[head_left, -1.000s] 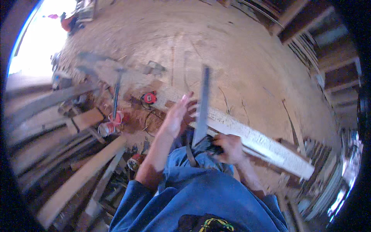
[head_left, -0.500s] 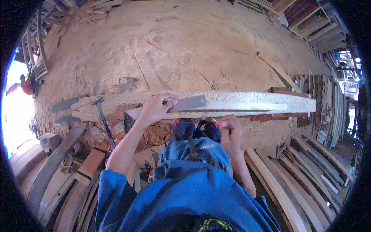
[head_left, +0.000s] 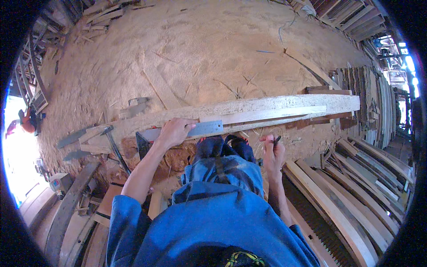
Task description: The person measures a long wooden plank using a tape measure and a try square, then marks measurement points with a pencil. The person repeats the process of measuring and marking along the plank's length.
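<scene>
A long pale curved plank [head_left: 284, 105] lies across in front of me, with a thinner light wooden strip [head_left: 271, 115] on it. My left hand [head_left: 174, 132] presses a flat steel ruler [head_left: 208, 127] along the near edge, its thumb on top. The fingers hide the ruler's middle. A dark angular piece [head_left: 141, 144] sits by its left end, and I cannot tell whether they are joined. Away from the wood, right of my knees, my right hand [head_left: 272, 151] is closed round a short dark pen [head_left: 277, 140].
A hammer [head_left: 116, 151] leans against the plank's left end. Beyond it, a handsaw blade [head_left: 76, 137] lies on the dusty floor. Long boards [head_left: 329, 204] are stacked at my right, curved timbers [head_left: 66, 209] at my left. A person [head_left: 27, 122] is at the far left.
The ruler has shifted left and nearer to me under my left hand. My right hand has drawn back from the plank's near edge, and the pen now shows. The view has tilted slightly.
</scene>
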A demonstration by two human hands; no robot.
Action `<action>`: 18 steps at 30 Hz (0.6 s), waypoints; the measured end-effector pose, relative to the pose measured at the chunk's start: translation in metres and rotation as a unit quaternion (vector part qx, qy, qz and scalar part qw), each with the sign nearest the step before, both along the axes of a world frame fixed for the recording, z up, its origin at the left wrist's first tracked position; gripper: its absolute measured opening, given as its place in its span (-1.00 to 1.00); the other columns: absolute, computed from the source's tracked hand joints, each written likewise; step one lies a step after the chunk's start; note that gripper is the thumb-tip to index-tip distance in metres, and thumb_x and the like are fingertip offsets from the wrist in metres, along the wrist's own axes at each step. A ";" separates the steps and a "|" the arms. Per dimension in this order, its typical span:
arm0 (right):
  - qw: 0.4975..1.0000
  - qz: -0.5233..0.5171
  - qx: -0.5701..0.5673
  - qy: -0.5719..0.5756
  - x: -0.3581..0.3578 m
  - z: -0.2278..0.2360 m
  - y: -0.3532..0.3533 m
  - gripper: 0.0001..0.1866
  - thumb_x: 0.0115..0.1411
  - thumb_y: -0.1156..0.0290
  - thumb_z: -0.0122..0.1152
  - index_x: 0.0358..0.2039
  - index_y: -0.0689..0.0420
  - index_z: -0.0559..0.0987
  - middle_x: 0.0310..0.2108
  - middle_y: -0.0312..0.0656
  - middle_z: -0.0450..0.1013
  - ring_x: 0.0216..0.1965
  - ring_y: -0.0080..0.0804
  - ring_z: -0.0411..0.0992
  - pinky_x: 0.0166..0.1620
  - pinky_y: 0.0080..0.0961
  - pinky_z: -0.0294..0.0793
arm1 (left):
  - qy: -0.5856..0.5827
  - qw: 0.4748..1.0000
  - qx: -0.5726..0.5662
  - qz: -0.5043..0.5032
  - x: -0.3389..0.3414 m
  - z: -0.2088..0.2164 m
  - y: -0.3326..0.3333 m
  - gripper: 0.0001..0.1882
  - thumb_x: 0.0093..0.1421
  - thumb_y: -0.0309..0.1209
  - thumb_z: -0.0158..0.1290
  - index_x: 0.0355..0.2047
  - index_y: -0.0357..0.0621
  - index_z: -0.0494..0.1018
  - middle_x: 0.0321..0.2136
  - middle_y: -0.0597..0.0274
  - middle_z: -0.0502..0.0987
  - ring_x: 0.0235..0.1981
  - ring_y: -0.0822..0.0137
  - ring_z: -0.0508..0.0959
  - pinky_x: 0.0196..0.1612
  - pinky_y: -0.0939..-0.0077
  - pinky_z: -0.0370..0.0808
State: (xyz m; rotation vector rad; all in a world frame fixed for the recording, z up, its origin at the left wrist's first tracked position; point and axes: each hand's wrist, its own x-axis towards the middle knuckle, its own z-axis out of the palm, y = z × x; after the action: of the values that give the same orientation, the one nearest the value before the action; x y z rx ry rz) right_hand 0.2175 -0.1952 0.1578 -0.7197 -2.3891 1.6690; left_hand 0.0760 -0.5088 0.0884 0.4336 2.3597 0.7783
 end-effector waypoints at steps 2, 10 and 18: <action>0.999 -0.011 -0.040 -0.008 -0.010 0.010 -0.004 -0.65 0.46 0.24 -0.01 -0.37 0.21 0.56 -0.53 -0.27 0.43 -0.45 -0.51 0.34 -0.35 -0.46 0.33 | 0.001 1.000 0.002 -0.004 -0.001 0.002 0.000 -0.67 0.37 -0.13 0.00 0.01 0.17 0.64 -0.13 -0.06 0.65 -0.09 -0.13 0.63 0.06 0.00 0.51; 0.999 0.041 -0.026 0.002 -0.062 -0.003 -0.002 -0.40 0.52 0.00 -0.22 -0.40 0.23 0.56 -0.48 -0.24 0.51 -0.49 -0.54 0.34 -0.37 -0.54 0.35 | -0.006 0.999 -0.029 -0.036 -0.006 0.012 0.002 -0.67 0.37 -0.15 0.02 0.05 0.15 0.62 -0.01 0.10 0.64 0.01 -0.02 0.61 0.11 0.11 0.51; 0.987 0.131 -0.092 -0.015 -0.105 -0.059 -0.033 -0.72 0.35 0.21 0.24 -0.40 0.15 0.56 -0.47 -0.31 0.52 -0.40 -0.58 0.42 -0.32 -0.54 0.41 | 0.001 0.999 -0.032 -0.032 -0.004 0.007 0.001 -0.68 0.37 -0.21 0.02 0.05 0.12 0.61 -0.06 0.00 0.64 -0.02 -0.09 0.60 0.09 0.06 0.50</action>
State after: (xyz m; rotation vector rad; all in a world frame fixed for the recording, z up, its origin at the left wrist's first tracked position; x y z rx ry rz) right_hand 0.1123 -0.2282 0.0985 -0.4745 -2.4629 2.0145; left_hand 0.0722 -0.5074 0.0955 0.4807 2.3530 0.6704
